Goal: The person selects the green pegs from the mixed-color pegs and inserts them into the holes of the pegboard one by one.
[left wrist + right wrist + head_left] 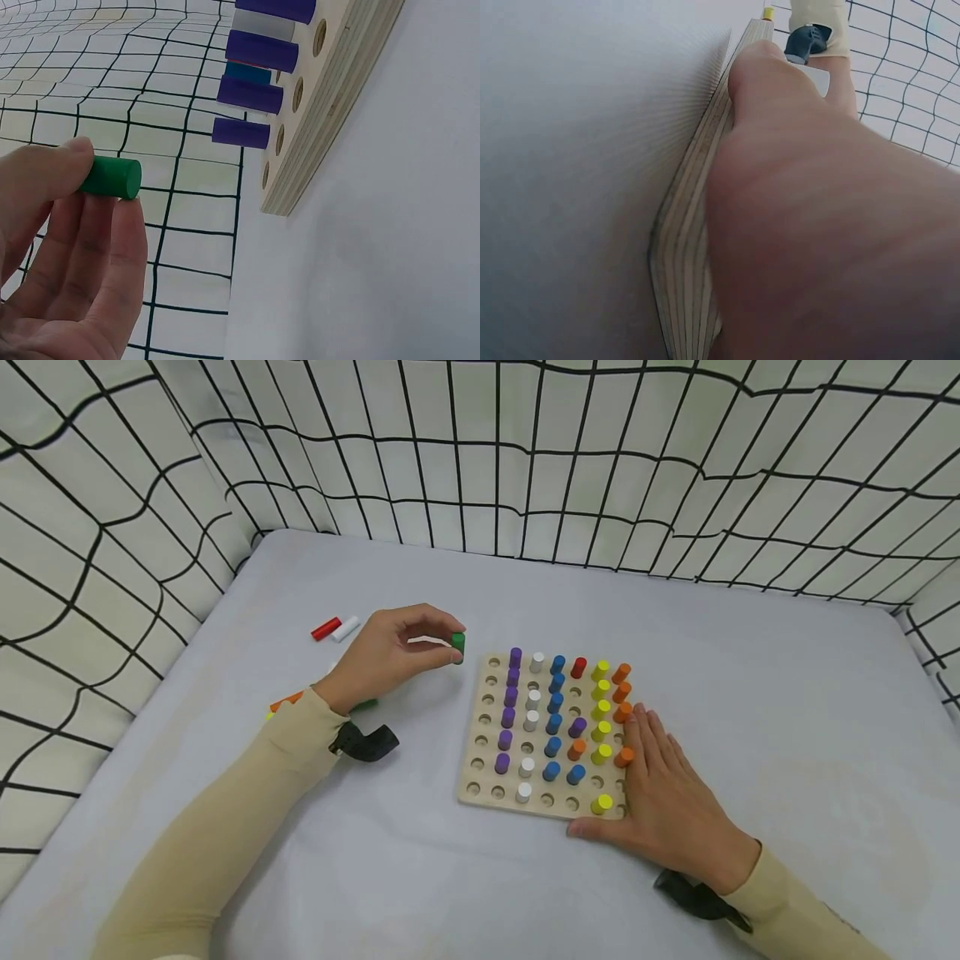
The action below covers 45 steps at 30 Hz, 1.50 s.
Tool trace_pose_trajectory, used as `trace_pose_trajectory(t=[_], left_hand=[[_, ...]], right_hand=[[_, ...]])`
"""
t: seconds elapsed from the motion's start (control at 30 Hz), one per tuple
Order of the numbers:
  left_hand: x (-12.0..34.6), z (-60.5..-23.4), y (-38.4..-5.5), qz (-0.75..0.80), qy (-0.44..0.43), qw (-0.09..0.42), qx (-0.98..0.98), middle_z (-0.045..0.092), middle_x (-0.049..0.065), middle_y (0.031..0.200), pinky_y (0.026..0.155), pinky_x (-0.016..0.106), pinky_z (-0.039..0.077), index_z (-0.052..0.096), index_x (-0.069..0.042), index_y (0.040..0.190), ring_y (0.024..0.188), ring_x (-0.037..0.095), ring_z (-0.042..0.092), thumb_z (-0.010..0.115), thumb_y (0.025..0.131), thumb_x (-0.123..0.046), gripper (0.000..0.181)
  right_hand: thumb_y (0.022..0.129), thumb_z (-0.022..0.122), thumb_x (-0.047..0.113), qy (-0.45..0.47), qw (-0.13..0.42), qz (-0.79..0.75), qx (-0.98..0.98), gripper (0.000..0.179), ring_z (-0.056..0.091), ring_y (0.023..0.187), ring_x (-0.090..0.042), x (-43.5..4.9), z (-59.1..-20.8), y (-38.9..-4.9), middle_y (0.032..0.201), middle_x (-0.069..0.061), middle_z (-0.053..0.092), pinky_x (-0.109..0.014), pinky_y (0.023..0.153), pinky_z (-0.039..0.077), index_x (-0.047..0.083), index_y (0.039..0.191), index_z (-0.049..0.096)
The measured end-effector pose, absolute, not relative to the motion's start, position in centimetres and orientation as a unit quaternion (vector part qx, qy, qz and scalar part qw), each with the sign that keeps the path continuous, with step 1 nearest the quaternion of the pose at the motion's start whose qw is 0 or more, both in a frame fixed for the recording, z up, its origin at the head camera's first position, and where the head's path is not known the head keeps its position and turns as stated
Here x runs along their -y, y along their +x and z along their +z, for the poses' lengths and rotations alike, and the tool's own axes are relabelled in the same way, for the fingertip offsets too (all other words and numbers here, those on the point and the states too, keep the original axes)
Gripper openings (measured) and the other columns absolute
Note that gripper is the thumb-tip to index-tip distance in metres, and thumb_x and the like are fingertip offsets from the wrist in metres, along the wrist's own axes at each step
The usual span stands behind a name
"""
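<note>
Between thumb and fingertips, my left hand pinches a green peg, held just off the far left corner of a wooden pegboard. In the left wrist view the same green peg shows one round end. Upright in the board stand a column of purple pegs, some white pegs, a blue column, a red peg, and yellow and orange pegs. The leftmost holes hold nothing. My right hand rests against the board's right side, fingers straight, thumb at the near edge.
Left of the board, a loose red peg and white peg lie on the white tabletop. Orange and green pegs lie partly hidden by the left arm. Black wire mesh borders the table's back and sides.
</note>
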State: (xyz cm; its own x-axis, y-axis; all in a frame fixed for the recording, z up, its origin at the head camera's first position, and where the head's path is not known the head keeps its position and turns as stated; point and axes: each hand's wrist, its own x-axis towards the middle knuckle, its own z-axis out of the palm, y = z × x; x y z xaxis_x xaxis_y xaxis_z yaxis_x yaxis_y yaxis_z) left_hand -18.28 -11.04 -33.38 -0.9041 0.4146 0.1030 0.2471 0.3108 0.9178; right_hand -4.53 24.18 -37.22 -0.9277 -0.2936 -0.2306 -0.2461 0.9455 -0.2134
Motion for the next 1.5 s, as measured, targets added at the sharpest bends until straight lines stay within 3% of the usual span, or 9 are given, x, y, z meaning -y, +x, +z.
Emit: trace_pose_trajectory(t=[0.2, 0.6, 0.87, 1.5], left_hand=[[9.9, -33.4, -18.7, 0.547, 0.196, 0.066, -0.811, 0.074, 0.004, 0.122, 0.097, 0.023, 0.061, 0.071, -0.011, 0.126, 0.116, 0.013, 0.069, 0.077, 0.094, -0.016, 0.033], [7.7, -34.4, -19.6, 0.541, 0.182, 0.068, -0.818, 0.072, 0.006, 0.127, 0.107, 0.038, 0.058, 0.069, -0.009, 0.129, 0.122, 0.019, 0.069, 0.076, 0.096, -0.017, 0.035], [7.1, -36.0, -20.1, 0.536, 0.166, 0.072, -0.824, 0.074, 0.005, 0.125, 0.110, 0.038, 0.056, 0.071, -0.014, 0.125, 0.121, 0.020, 0.070, 0.077, 0.095, -0.018, 0.031], [6.8, -37.0, -19.8, 0.525, 0.155, 0.084, -0.833, 0.075, 0.006, 0.125, 0.110, 0.038, 0.056, 0.072, -0.013, 0.126, 0.123, 0.022, 0.070, 0.076, 0.095, -0.017, 0.031]], right_hand=[[0.070, 0.049, 0.100, -0.136, 0.133, -0.091, -0.978, 0.150, 0.005, 0.162, -0.048, -24.2, -37.2, -4.6, 0.174, -0.026, -0.003, -0.069, 0.128, 0.020, -0.005, 0.163, -0.002], [0.069, 0.049, 0.101, -0.137, 0.131, -0.091, -0.978, 0.150, 0.006, 0.161, -0.049, -24.1, -37.1, -4.7, 0.173, -0.026, -0.002, -0.068, 0.128, 0.020, -0.006, 0.163, 0.000], [0.069, 0.049, 0.101, -0.136, 0.131, -0.088, -0.978, 0.151, 0.006, 0.161, -0.049, -24.2, -37.1, -4.7, 0.173, -0.026, -0.001, -0.068, 0.128, 0.020, -0.006, 0.163, 0.001], [0.068, 0.045, 0.103, -0.135, 0.137, -0.084, -0.978, 0.151, 0.005, 0.161, -0.049, -24.3, -37.2, -4.7, 0.173, -0.026, -0.005, -0.068, 0.128, 0.021, -0.005, 0.163, -0.003]])
